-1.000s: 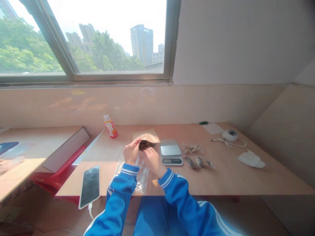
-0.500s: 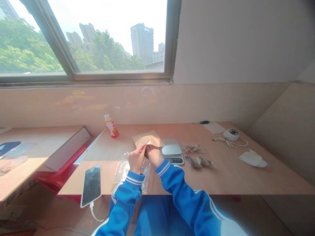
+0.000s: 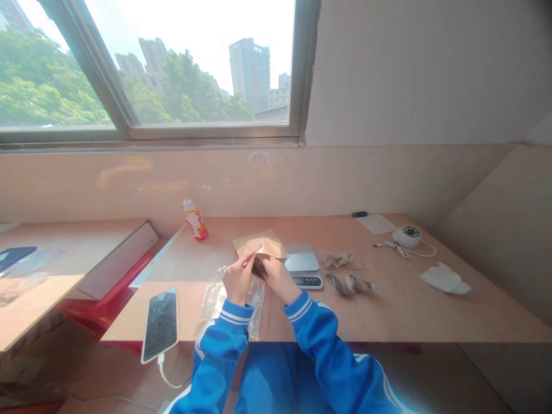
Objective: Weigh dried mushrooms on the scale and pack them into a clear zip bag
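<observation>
A tan paper sheet or packet (image 3: 263, 244) is between my two hands over the middle of the table. My left hand (image 3: 237, 282) is closed on its near edge. My right hand (image 3: 276, 277) also has its fingers closed at the near edge, beside a dark patch whose nature I cannot make out. Clear plastic bags (image 3: 212, 296) lie under and left of my hands. Just right of the paper is a kitchen scale (image 3: 302, 261), partly covered by it.
Two clear bags of dried pieces (image 3: 338, 260) lie right of the scale. A bottle (image 3: 195, 221) stands at the back left, a phone (image 3: 160, 326) at the front left. A white fan (image 3: 406, 236) and a crumpled tissue (image 3: 445, 279) are on the right.
My right hand and forearm have shifted slightly right, and more of the dark patch shows between my hands. My left hand has barely moved.
</observation>
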`<state>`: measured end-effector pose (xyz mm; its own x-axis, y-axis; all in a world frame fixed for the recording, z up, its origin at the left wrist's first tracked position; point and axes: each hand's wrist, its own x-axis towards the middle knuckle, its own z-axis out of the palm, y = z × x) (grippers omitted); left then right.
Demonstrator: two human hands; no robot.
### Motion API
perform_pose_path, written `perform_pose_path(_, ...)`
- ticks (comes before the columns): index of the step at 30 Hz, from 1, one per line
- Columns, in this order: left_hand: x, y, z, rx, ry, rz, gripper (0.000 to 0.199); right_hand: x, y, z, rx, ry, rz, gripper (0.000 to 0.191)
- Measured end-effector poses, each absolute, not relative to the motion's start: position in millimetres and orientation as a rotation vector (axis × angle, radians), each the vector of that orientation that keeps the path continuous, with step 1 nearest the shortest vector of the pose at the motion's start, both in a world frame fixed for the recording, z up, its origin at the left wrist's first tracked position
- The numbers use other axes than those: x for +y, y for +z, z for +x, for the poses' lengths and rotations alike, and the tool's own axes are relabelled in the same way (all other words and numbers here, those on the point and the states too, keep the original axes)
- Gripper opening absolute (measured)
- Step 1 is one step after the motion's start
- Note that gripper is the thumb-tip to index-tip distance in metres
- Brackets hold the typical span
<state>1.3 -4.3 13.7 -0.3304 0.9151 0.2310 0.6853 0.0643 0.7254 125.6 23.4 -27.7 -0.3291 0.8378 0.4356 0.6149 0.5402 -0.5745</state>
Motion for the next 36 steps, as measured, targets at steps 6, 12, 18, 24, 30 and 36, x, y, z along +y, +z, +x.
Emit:
perform_pose_path(6,-3.7,15.8,2.2,2.069,1.124,1.634,0.025,6.8,-12.6,141.7,-2.067,0.553,-1.142,0.055)
perform_pose_path(12,-2.9,22.1,-1.0,2.082,1.104,1.626,0.025,-12.7,7.6,159.6,-1.900,0.797,-0.919,0.047)
perform_pose_path(18,1.0,25.7,-10.3,2.109,1.148,1.561,0.026,-16.8,-2.9,203.8,-1.530,1.119,-0.846,0.054)
perform_pose_path(24,3.2,18.7,-16.4,2.105,1.178,1.561,0.024,37.5,-55.8,246.4,-1.262,0.974,-1.045,0.058)
perform_pose_path(30,1.2,18.8,-15.4,2.078,1.171,1.551,0.025,80.1,-90.8,256.9,-1.395,0.814,-1.172,0.055)
perform_pose_path(36,1.6,18.6,-15.0,2.088,1.161,1.554,0.024,69.1,-101.8,259.3,-1.571,0.474,-1.317,0.045)
